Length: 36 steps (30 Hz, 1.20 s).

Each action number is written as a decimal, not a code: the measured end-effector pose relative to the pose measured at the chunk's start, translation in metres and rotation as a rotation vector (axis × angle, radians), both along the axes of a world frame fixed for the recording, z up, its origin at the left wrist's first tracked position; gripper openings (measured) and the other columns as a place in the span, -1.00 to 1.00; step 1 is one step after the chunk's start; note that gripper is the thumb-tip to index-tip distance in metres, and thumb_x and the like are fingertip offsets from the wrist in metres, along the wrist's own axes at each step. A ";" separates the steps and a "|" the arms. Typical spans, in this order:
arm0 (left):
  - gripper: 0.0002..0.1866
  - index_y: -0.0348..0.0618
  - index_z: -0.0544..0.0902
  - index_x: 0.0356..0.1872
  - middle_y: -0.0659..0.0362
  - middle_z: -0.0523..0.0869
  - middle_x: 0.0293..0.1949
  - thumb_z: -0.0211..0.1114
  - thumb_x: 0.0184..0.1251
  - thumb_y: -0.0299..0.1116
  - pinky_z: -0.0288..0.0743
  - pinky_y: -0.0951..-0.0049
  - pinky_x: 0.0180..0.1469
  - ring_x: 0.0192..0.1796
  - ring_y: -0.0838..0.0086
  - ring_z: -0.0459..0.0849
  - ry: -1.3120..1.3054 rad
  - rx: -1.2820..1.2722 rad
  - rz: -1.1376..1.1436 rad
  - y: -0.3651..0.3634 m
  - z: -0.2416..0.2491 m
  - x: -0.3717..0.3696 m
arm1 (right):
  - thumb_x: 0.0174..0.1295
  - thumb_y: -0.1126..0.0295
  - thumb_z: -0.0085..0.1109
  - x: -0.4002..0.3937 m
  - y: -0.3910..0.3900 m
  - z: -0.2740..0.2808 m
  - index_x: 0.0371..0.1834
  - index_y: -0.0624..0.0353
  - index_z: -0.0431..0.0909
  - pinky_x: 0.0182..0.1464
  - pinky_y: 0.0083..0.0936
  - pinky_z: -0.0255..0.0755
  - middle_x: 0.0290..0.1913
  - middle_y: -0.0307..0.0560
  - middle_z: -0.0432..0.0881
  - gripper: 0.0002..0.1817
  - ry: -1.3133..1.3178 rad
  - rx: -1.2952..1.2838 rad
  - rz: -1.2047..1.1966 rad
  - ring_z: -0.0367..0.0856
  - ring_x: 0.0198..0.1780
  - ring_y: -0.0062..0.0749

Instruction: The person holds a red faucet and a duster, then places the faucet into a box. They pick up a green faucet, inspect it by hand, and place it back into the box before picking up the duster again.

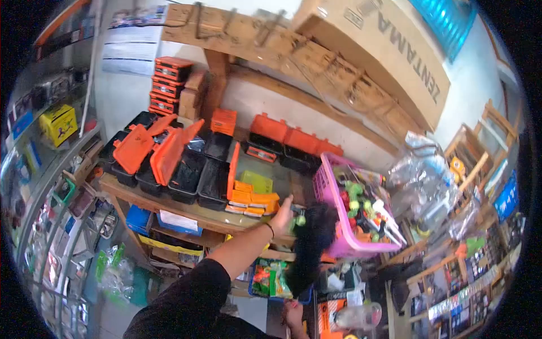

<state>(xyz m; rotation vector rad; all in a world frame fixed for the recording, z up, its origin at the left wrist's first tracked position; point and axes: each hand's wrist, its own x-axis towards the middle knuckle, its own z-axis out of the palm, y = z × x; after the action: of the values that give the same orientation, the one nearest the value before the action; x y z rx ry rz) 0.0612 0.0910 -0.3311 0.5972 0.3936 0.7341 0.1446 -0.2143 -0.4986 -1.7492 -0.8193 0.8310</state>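
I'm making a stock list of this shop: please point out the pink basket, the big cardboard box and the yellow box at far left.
Pink basket [349,246]: head view, on its near wall.
Cardboard box [400,52]: head view, on its lettered side.
Yellow box [58,125]: head view, on its front.

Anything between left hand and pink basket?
Yes. In the head view, a motion-blurred black item sits between the left hand and the pink basket; too smeared to identify. Something small and green shows beside the hand.
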 end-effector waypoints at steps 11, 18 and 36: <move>-0.33 -0.27 0.44 -0.12 0.02 0.54 -0.20 -0.23 0.15 0.21 0.30 0.45 -0.04 -0.19 0.36 0.49 -0.199 0.230 -0.166 0.006 -0.007 -0.007 | 0.06 0.32 0.08 -0.001 -0.021 -0.001 -0.80 0.04 0.25 -0.78 -0.64 0.00 -0.84 -0.36 0.22 -0.66 -0.199 -0.114 0.056 0.15 -0.83 -0.66; -0.28 -0.33 0.47 -0.15 -0.05 0.57 -0.23 -0.22 0.12 0.23 0.31 0.36 -0.01 -0.19 0.19 0.51 -0.163 0.106 -0.078 0.015 -0.016 0.001 | 0.05 0.31 0.09 -0.012 -0.014 0.016 -0.80 0.07 0.27 -0.74 -0.64 0.02 -0.81 -0.39 0.21 -0.67 -0.030 -0.091 0.012 0.13 -0.79 -0.70; -0.27 -0.28 0.47 -0.14 0.06 0.59 -0.27 -0.33 0.15 0.25 0.29 0.41 -0.02 -0.11 0.31 0.46 -0.103 0.078 -0.155 0.007 -0.004 -0.002 | -0.01 0.37 0.14 -0.024 -0.020 0.048 -0.83 0.17 0.32 -0.63 -0.63 0.06 -0.78 -0.38 0.25 -0.69 -0.046 -0.147 -0.130 0.15 -0.69 -0.71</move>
<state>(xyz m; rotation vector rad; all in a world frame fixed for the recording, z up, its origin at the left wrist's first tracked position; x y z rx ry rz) 0.0594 0.0976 -0.3350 0.6529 0.2219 0.6307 0.1204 -0.2339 -0.4508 -1.9351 -0.6802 0.7824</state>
